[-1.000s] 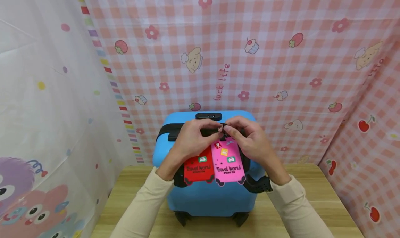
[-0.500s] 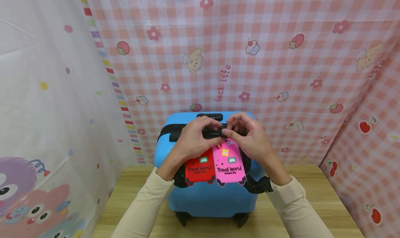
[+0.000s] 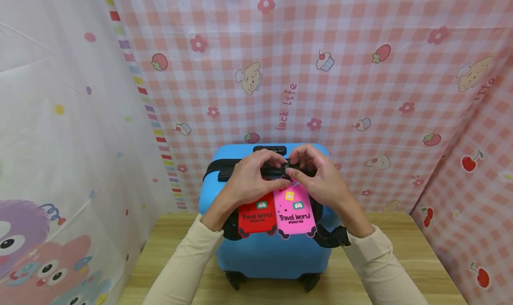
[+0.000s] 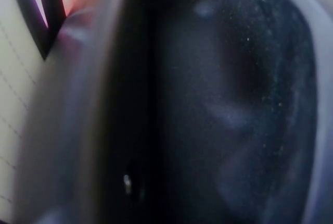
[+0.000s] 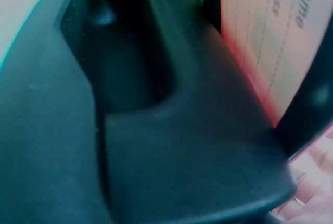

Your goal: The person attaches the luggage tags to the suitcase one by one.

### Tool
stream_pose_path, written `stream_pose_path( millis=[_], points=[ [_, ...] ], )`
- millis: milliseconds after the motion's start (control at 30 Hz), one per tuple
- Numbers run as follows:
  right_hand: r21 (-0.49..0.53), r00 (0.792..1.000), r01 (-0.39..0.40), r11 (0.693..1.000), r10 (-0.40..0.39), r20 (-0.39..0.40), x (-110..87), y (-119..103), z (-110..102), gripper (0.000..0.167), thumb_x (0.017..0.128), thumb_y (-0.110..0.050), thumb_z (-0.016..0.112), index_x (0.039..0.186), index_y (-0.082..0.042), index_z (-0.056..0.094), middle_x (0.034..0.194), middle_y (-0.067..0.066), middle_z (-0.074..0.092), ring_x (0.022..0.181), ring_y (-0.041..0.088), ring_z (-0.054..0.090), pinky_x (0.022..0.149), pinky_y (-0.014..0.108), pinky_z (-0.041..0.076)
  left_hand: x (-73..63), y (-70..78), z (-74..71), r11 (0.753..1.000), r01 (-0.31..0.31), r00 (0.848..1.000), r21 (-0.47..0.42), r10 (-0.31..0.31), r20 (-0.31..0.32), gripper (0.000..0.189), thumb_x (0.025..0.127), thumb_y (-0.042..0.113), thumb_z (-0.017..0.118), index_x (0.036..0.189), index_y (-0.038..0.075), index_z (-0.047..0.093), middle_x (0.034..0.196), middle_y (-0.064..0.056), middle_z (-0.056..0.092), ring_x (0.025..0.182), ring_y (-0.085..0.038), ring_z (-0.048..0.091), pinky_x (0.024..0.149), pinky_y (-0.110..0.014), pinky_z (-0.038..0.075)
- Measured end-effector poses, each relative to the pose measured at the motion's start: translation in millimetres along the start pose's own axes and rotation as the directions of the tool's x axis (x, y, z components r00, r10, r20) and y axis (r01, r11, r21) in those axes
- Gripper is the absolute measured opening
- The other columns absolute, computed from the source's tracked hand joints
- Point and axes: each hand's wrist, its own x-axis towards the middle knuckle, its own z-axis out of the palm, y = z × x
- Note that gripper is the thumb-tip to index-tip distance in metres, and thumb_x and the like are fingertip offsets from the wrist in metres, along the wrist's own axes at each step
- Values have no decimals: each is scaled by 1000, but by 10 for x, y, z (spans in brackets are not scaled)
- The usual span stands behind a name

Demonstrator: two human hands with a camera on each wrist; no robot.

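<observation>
A blue suitcase lies with its black handle between my hands. From the handle hang a red luggage tag and a pink luggage tag, side by side. My right hand pinches the pink tag's small black strap between thumb and fingers. On the other side, my left hand curls round the same strap, its thumb across the top of the pink tag. Close black plastic fills both wrist views; a tag's printed label shows in the right one.
The suitcase stands on a wooden table, its black wheels toward me. A black combination lock is set in its far edge. Behind hangs a pink checked curtain; a white patterned cloth hangs at left.
The left thumb has moved right and down over the pink tag's top, and its fingers have spread from the earlier pinch. The right hand stays at the strap. The view has shifted slightly.
</observation>
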Motion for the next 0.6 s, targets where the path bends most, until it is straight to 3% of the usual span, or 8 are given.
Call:
stream_pose_path(
  millis=[600],
  points=[
    [-40, 999, -17, 999, 19, 44, 8, -16, -1, 19, 94, -10, 67, 109, -10, 54, 97, 8, 52, 81, 25, 46, 70, 32, 40, -10, -23, -2, 998, -57, 998, -39, 57, -2, 37, 82, 27, 82, 114, 15, 66, 105, 3, 63, 99, -10, 56, 93, -34, 48]
  ],
)
